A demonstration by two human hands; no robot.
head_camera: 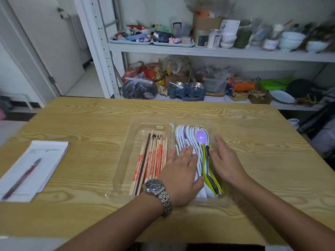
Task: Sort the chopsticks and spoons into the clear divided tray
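Fingers [187, 151] of both hands are straight, gripping nothing. In the clear divided tray [123, 160], chopsticks [154, 160] fill the left compartment, pointing away from the person. The left hand [181, 171] lies flat over the white spoons [188, 134], which run parallel in the right compartment. Green-handled spoons [204, 167] lie between it and the right hand [226, 160].

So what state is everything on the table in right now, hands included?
Clear divided tray: flat on the table, both compartments filled.
Chopsticks: lying together in the left compartment.
Spoons: stacked in the right compartment.
Left hand: open, flat on the spoons.
Right hand: open, at the spoons' right side.
Pen: lying on the notepad.
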